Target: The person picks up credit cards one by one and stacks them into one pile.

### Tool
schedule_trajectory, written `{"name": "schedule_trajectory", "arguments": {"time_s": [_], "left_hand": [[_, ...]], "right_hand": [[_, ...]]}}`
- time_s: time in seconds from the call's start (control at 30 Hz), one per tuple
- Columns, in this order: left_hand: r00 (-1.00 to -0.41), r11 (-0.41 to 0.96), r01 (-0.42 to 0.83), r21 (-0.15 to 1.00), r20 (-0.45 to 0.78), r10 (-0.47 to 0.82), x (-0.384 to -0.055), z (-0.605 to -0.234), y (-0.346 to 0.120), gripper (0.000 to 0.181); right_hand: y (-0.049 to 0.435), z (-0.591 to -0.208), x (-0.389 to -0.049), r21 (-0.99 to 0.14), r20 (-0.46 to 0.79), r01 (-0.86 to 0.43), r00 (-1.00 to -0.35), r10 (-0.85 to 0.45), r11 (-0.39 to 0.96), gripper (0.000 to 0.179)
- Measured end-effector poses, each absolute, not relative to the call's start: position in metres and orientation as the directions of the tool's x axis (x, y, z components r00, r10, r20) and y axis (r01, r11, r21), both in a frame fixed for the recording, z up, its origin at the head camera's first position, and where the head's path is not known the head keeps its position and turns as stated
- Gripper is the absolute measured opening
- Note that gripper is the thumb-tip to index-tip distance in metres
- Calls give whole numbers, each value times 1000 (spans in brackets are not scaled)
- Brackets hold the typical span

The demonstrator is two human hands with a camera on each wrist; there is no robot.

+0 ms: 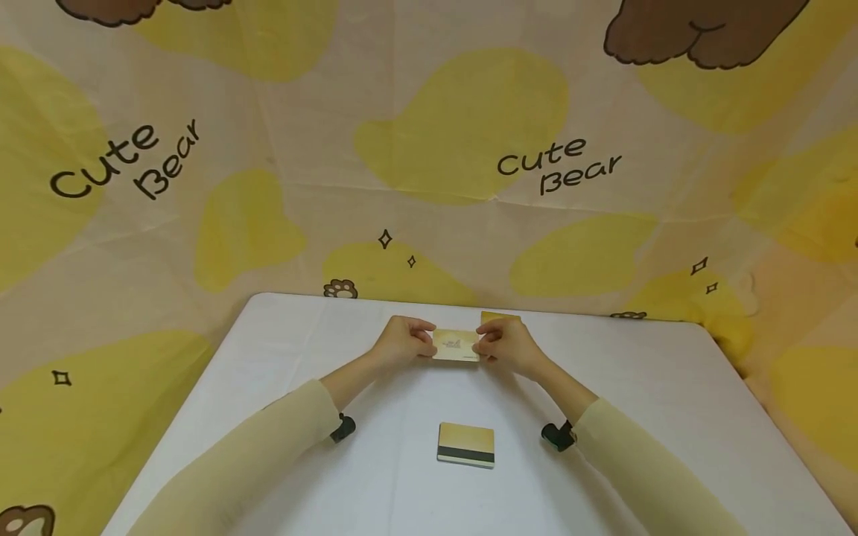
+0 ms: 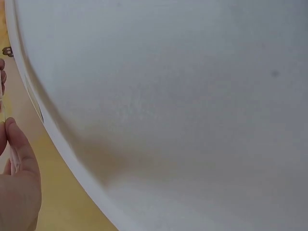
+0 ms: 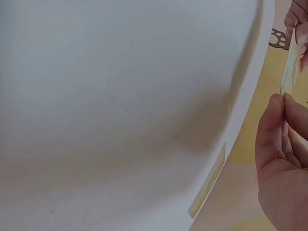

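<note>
A pale gold card (image 1: 456, 345) with a small printed design is held up above the table, its face toward the head camera. My left hand (image 1: 401, 342) pinches its left edge between thumb and fingers. At its right edge my right hand (image 1: 506, 344) pinches it the same way. The right wrist view shows the card (image 3: 290, 67) nearly edge-on between both hands. Nearer to me lies a stack of gold cards (image 1: 465, 444), the top one with a dark stripe. Another gold card (image 1: 494, 316) lies behind my right hand at the far edge, partly hidden.
The white table (image 1: 322, 476) has rounded far corners. A patterned yellow and beige cloth (image 1: 442, 149) hangs right behind it and along the sides. Dark wrist cameras (image 1: 558, 436) hang beneath both forearms.
</note>
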State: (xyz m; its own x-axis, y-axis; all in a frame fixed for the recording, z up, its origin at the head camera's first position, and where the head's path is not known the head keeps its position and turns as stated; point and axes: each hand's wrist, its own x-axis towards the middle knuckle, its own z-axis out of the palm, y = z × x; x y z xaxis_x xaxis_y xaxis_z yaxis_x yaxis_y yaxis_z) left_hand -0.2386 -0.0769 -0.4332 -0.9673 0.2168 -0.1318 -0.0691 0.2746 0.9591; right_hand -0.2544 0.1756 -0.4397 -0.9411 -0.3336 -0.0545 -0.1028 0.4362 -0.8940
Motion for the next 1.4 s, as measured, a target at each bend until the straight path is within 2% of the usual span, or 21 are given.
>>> {"name": "schedule_trajectory", "arguments": {"time_s": [0.23, 0.5, 0.93, 1.4], "left_hand": [[-965, 270, -55, 961, -121, 234, -228, -433, -78, 43], [-961, 210, -106, 972, -154, 229, -219, -430, -76, 43], [-961, 260, -111, 959, -170, 218, -202, -429, -70, 41], [-947, 251, -117, 961, -184, 263, -186, -432, -70, 41]], "right_hand": [[177, -435, -242, -878, -64, -106, -941, -333, 466, 33], [177, -430, -228, -874, -67, -93, -949, -308, 476, 33], [186, -430, -207, -899, -63, -92, -940, -335, 428, 33], [191, -428, -188, -898, -95, -70, -933, -346, 435, 33]]}}
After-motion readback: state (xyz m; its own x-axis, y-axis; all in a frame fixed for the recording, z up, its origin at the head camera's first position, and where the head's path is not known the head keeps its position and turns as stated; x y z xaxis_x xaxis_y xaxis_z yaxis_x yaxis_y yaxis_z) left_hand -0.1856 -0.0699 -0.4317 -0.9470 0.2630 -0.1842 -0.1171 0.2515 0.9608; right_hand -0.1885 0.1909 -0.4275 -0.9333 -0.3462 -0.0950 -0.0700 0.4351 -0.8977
